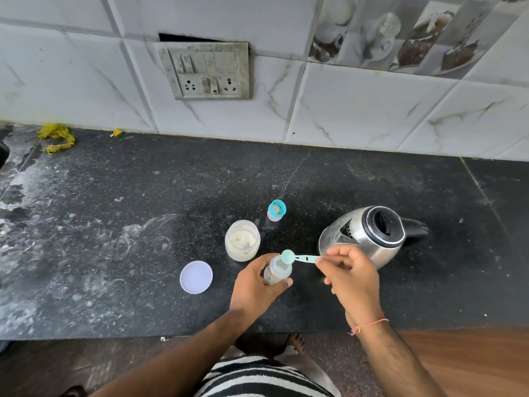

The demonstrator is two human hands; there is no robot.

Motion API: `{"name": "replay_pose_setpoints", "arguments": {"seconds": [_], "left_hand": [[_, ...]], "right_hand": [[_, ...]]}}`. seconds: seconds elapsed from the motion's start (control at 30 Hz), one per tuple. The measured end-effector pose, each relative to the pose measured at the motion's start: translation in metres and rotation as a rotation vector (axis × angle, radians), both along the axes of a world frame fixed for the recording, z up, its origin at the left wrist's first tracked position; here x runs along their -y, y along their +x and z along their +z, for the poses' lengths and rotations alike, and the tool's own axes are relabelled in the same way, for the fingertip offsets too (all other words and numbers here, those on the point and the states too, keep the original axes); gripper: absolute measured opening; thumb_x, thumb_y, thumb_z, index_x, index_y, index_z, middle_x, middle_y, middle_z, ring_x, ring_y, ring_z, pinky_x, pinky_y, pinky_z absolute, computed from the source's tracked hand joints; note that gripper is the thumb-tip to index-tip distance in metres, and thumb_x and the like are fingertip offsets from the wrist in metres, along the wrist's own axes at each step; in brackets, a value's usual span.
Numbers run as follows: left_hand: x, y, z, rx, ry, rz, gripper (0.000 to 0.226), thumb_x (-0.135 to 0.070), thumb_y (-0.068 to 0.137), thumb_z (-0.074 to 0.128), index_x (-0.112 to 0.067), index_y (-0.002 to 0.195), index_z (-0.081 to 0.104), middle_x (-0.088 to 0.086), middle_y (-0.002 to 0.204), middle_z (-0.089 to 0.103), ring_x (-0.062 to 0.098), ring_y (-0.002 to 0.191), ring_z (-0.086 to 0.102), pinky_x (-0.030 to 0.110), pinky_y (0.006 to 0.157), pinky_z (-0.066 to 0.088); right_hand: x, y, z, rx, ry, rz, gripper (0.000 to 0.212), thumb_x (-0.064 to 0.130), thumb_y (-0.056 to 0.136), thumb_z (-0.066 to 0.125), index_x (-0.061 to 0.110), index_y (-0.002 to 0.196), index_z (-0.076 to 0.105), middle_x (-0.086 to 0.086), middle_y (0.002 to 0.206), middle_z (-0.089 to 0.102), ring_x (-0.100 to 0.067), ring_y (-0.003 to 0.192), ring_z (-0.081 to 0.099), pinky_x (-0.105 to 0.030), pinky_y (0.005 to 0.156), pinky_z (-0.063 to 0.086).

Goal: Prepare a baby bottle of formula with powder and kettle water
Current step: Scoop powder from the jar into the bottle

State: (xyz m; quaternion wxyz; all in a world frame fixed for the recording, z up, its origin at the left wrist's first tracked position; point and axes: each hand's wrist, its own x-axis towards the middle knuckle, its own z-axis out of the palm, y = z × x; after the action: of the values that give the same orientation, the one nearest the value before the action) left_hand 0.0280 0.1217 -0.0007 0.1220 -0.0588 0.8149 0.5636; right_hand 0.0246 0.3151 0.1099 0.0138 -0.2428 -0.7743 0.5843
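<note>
The left hand (pixel 254 285) is curled around the baby bottle (pixel 277 271), with the thumb on the near side and the fingers behind it. The bottle stands on the dark counter (pixel 114 282), its mouth open to the camera. The right hand (pixel 352 275) pinches the end of the handle of a turquoise measuring scoop (pixel 297 257) between thumb and fingertips. The bowl of the scoop is directly over the mouth of the bottle, and the handle goes to the right toward the hand.

Just behind the bottle, to the left, stands the open jar of formula powder (pixel 242 240), with pale powder inside. Its round white lid (pixel 196 277) lies flat on the counter, to the left of the left hand. The bottle cap with a turquoise ring (pixel 276 210) stands farther back, apart from the jar. The steel kettle (pixel 369 233) stands behind the right hand, very near to its fingers, with its black lid closed.
</note>
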Motion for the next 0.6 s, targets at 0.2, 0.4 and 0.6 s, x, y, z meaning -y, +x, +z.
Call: {"name": "replay_pose_setpoints", "arguments": {"seconds": [0.2,0.4,0.6], "left_hand": [[-0.012,-0.017,-0.004,0.060,-0.002,-0.062,0.054,-0.042,0.084,0.093,-0.045,0.130,0.065,-0.026,0.111,0.075,0.000,0.086,0.072,0.012,0.083,0.056],[-0.024,-0.029,-0.010,0.033,0.004,-0.055,0.056,-0.041,0.084,0.093,-0.044,0.132,0.066,-0.024,0.116,0.076,0.001,0.095,0.074,0.019,0.088,0.059],[-0.018,-0.024,-0.007,0.054,-0.002,-0.042,0.042,-0.022,0.087,0.089,-0.035,0.122,0.069,-0.018,0.096,0.076,-0.012,0.077,0.069,0.005,0.068,0.049]], "right_hand": [[0.003,-0.001,0.006,-0.020,-0.234,-0.115,0.017,-0.001,0.093,0.081,0.008,0.104,0.072,-0.002,0.081,0.076,-0.014,0.053,0.057,-0.026,0.044,0.042],[0.030,-0.022,0.007,0.002,-0.262,-0.038,0.019,0.001,0.094,0.080,0.012,0.109,0.075,-0.008,0.088,0.079,-0.014,0.056,0.062,-0.024,0.043,0.045],[0.070,-0.058,-0.019,-0.020,0.021,0.117,0.017,0.017,0.090,0.080,0.027,0.104,0.081,0.005,0.093,0.083,-0.012,0.068,0.076,-0.036,0.070,0.064]]}}
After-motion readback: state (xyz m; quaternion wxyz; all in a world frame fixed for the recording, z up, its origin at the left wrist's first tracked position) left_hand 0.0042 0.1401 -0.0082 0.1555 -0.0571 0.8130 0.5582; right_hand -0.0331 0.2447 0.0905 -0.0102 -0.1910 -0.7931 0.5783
